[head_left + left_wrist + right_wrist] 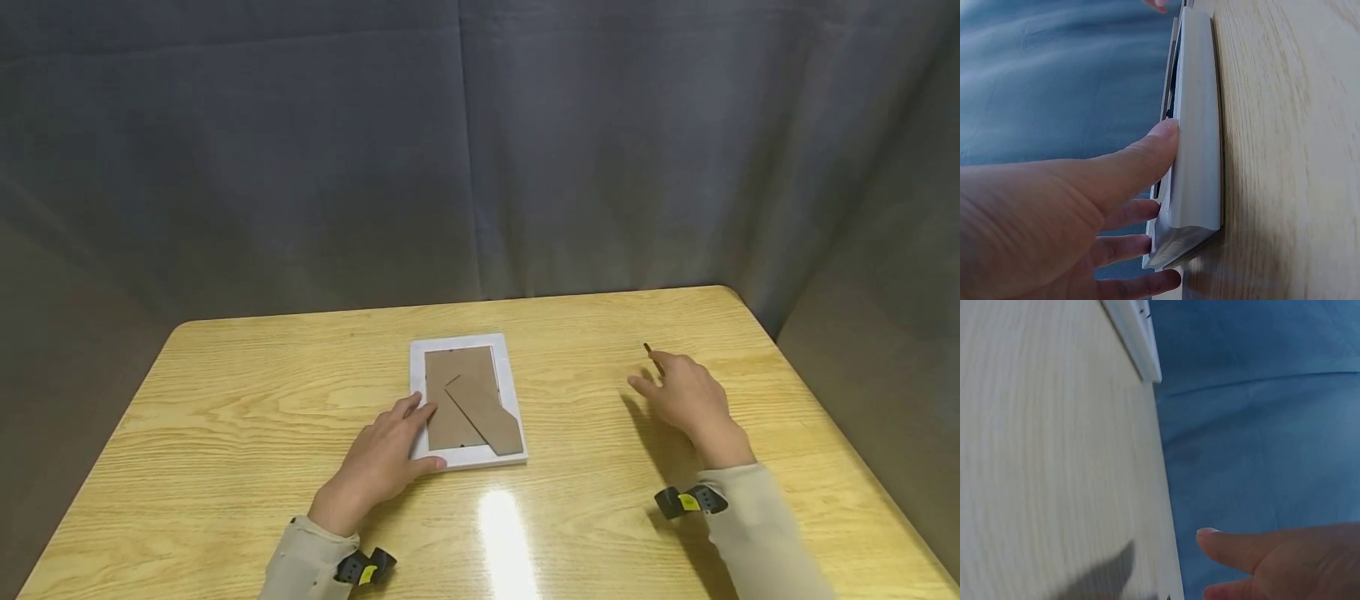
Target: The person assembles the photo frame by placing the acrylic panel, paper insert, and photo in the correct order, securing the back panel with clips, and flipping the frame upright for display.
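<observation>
A white picture frame [513, 392] lies face down, its brown backing board [457, 362] and slanted stand flap [487, 412] facing up. My left hand [382, 454] rests on the frame's near left corner, fingers spread along the left side and thumb on the near edge. In the left wrist view, the thumb [1141, 156] touches the white edge and the other fingers reach past the corner. To the right, my right hand [690, 400] hovers over the table with thumb held apart. A thin dark stick-like object [648, 347] shows beside its index finger, partly hidden by the hand.
The wooden table [262, 400] has rounded far corners. A dark curtain [300, 167] hangs behind it and at both sides. Each wrist carries a small black camera, the left camera [363, 568] and the right camera [690, 502].
</observation>
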Demonstrator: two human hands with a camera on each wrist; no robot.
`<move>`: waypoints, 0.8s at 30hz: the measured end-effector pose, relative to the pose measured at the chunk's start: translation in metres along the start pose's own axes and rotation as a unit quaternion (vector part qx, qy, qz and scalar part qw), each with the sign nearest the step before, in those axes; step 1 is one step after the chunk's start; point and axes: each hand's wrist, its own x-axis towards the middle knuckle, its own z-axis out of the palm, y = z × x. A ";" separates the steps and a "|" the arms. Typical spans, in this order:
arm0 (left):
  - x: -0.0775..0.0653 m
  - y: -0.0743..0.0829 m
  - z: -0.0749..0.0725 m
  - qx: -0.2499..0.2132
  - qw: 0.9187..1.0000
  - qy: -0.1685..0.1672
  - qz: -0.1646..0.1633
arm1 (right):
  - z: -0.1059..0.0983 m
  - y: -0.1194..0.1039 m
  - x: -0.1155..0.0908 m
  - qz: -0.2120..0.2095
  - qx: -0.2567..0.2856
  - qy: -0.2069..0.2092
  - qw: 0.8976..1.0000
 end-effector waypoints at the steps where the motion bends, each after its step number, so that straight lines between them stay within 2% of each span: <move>1: 0.000 0.000 0.000 -0.001 1.000 0.001 0.000 | -0.001 0.004 0.000 0.003 -0.005 -0.003 1.000; 11: -0.001 0.002 0.001 -0.008 1.000 0.004 -0.001 | -0.005 0.032 -0.004 0.032 -0.032 -0.038 0.998; 17: 0.000 0.001 0.000 -0.004 1.000 0.003 -0.001 | -0.004 0.040 -0.008 0.037 -0.040 -0.070 0.996; 24: 0.001 0.000 0.001 0.001 1.000 0.001 0.000 | -0.006 0.046 -0.013 0.036 -0.044 -0.082 0.995</move>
